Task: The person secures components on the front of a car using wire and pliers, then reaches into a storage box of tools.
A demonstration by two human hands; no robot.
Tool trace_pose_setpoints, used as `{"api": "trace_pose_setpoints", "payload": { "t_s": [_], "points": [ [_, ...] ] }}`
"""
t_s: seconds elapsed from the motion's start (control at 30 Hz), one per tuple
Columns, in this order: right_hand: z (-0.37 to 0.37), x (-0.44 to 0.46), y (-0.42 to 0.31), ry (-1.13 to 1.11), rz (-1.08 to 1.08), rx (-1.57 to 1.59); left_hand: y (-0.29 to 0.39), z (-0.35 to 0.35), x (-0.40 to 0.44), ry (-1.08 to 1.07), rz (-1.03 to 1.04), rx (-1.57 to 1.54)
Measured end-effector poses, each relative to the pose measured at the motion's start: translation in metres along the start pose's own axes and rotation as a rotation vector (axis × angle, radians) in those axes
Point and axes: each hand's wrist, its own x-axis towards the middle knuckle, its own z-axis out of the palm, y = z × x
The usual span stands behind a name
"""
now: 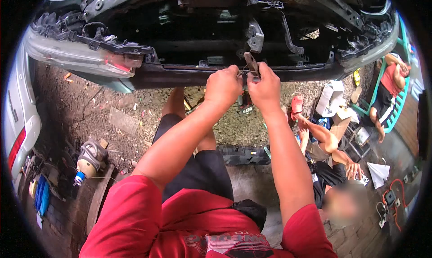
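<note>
Both my hands are raised at the lower front edge of a car body (180,80) whose front is stripped open. My left hand (223,86) is closed in a pinch at a thin wire (243,72), its fingertips close to the other hand. My right hand (264,88) is closed around a brown, worn tool that looks like pliers (250,62); its tip points up toward the car and its lower part is hidden in my fingers. Just above hangs a grey metal bracket (255,36). What lies between the two hands is too small to make out fully.
Headlights (81,55) flank the open front. A person with a phone (363,179) sits at my right; another lies on a green bench (398,107). A beige machine (91,156) stands on the ground at left, and a black panel (243,155) lies near my feet.
</note>
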Motion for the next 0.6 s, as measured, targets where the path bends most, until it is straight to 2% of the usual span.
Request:
{"api": "trace_pose_setpoints", "payload": {
  "t_s": [0.4, 0.6],
  "points": [
    [0.009, 0.000, 0.004, 0.053, -0.118, -0.088, -0.002, 0.004, 0.000, 0.019, 0.003, 0.006],
    [0.009, -0.003, -0.007, 0.007, -0.023, -0.126, 0.001, 0.001, -0.001, -0.029, -0.021, 0.018]
  ]
}}
